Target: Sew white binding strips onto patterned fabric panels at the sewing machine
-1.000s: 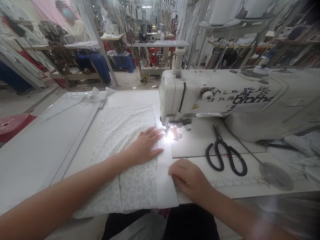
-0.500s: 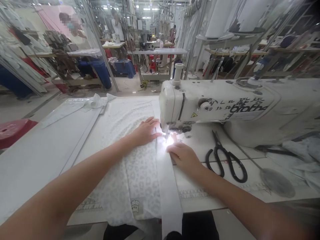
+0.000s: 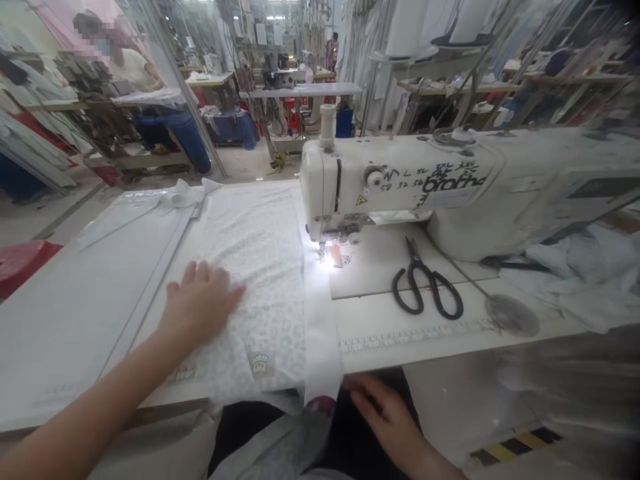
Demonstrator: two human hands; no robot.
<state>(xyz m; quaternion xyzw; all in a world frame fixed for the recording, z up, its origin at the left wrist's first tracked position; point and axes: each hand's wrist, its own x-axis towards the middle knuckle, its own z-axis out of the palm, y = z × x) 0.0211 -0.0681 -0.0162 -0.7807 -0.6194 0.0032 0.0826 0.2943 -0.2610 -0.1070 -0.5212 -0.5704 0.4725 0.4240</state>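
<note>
A white patterned fabric [image 3: 260, 267] lies on the sewing table [image 3: 75, 313], with a plain white strip [image 3: 317, 313] along its right edge running under the needle of the white sewing machine [image 3: 400, 183]. My left hand [image 3: 200, 303] rests flat on the fabric's left part, fingers spread. Below the table's front edge, my right hand [image 3: 383, 413] reaches toward the hanging end of the strip, fingers stretched out and holding nothing I can see. A small label [image 3: 259, 363] shows near the fabric's front edge.
Black scissors [image 3: 423, 283] lie right of the needle, a metal spoon-shaped tool [image 3: 500, 310] beside them. White cloth pieces [image 3: 575, 267] are heaped at the right. A folded white piece [image 3: 175, 197] lies at the table's far left. A person sits at another machine, back left.
My left hand slid back and left from the needle area onto the fabric's left part. My right hand left the needle area and dropped below the table edge. The fabric has fed further through the machine.
</note>
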